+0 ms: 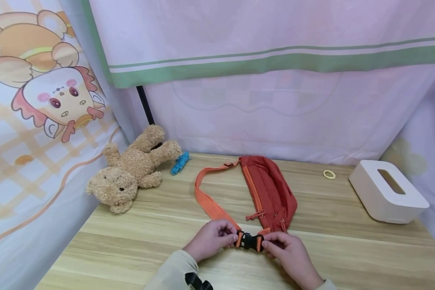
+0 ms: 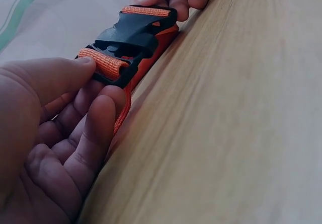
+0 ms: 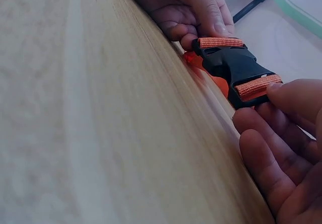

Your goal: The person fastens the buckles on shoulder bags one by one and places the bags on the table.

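A black side-release buckle (image 1: 250, 241) with orange webbing at both ends lies between my two hands, just above the table. Its two halves are together; whether they are fully latched I cannot tell. My left hand (image 1: 216, 240) pinches one end between thumb and fingers, as the left wrist view shows. The other end is pinched by my right hand (image 1: 289, 254), with the thumb on the webbing (image 3: 259, 85). Behind the hands lies a red waist bag (image 1: 270, 187), its orange strap (image 1: 206, 197) looping out to the left.
On the left of the wooden table (image 1: 130, 249) lies a teddy bear (image 1: 134, 167), beside a blue bundle of cord (image 1: 180, 163). A pale yellow ring (image 1: 329, 174) and a white tissue box (image 1: 388, 193) are at the right. Curtains (image 1: 257, 112) hang behind.
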Available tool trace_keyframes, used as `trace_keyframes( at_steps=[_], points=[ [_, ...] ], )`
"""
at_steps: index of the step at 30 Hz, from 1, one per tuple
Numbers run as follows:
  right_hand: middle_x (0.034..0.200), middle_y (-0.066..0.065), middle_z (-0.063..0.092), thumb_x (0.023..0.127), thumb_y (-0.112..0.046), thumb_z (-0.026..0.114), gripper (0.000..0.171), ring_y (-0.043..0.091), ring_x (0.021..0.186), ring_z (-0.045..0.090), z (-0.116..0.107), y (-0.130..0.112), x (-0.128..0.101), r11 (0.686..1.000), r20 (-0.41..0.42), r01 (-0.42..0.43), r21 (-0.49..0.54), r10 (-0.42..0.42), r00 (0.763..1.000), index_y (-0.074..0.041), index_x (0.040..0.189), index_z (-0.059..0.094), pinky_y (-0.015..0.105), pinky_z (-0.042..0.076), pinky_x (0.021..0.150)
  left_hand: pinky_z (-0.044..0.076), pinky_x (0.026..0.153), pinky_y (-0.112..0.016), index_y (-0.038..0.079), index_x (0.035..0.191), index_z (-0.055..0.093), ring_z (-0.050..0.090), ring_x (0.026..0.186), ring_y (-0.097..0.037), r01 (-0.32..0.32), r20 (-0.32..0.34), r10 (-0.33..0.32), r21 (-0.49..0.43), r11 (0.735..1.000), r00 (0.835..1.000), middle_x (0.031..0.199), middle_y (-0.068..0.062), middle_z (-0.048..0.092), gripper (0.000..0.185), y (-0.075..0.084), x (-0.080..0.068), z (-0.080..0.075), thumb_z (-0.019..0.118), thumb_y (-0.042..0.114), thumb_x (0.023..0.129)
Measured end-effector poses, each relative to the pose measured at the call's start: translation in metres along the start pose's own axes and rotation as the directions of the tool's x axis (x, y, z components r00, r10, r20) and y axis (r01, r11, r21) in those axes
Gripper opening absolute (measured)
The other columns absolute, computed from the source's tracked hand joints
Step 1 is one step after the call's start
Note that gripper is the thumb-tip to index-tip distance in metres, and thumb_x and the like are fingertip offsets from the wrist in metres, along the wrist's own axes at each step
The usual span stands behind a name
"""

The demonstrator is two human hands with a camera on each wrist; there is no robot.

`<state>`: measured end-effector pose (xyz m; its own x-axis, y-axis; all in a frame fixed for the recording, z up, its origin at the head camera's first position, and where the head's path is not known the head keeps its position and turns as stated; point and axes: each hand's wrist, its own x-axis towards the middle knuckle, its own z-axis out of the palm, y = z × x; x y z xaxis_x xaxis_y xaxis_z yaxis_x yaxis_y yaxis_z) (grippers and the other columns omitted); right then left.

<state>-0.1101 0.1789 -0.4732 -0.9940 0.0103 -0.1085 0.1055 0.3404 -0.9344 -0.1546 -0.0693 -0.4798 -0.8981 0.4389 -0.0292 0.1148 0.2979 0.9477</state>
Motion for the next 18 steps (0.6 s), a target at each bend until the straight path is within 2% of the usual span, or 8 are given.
trace_keyframes(
  at_steps=[6, 11, 18],
  points=[
    [0.096, 0.007, 0.071, 0.087, -0.013, 0.079, 0.014, 0.017, 0.073, 0.065, -0.0015, 0.0019, -0.0009, 0.997, 0.023, 0.04, 0.07, -0.042, 0.999, -0.004, 0.096, 0.071, 0.029, 0.056, 0.066, 0.05, 0.057, -0.025, 0.014, 0.095, 0.066, 0.063, 0.07, -0.014, 0.025, 0.003, -0.025, -0.032, 0.999, 1.0, 0.085, 0.001, 0.067, 0.011, 0.002, -0.0006, -0.0006, 0.075, 0.019, 0.092],
    [0.094, 0.008, 0.071, 0.086, -0.01, 0.079, 0.016, 0.018, 0.074, 0.066, -0.0015, 0.0023, 0.0003, 0.996, 0.023, 0.011, 0.093, -0.014, 1.0, -0.003, 0.096, 0.069, 0.029, 0.057, 0.066, 0.054, 0.063, -0.026, 0.011, 0.099, 0.064, 0.065, 0.076, -0.016, 0.029, 0.003, -0.029, -0.082, 0.996, 1.0, 0.092, -0.002, 0.066, 0.014, 0.0027, -0.0007, -0.0004, 0.075, 0.012, 0.091],
    [0.1, 0.011, 0.071, 0.086, -0.006, 0.078, 0.017, 0.018, 0.08, 0.068, -0.0006, 0.0013, 0.001, 0.994, 0.033, -0.011, 0.107, 0.007, 0.999, 0.0, 0.097, 0.067, 0.03, 0.059, 0.068, 0.055, 0.066, -0.025, 0.009, 0.099, 0.064, 0.066, 0.077, -0.016, 0.014, 0.002, -0.014, -0.111, 0.994, 1.0, 0.088, -0.003, 0.068, 0.012, -0.0001, 0.0, -0.0002, 0.072, 0.006, 0.091]
  ],
)
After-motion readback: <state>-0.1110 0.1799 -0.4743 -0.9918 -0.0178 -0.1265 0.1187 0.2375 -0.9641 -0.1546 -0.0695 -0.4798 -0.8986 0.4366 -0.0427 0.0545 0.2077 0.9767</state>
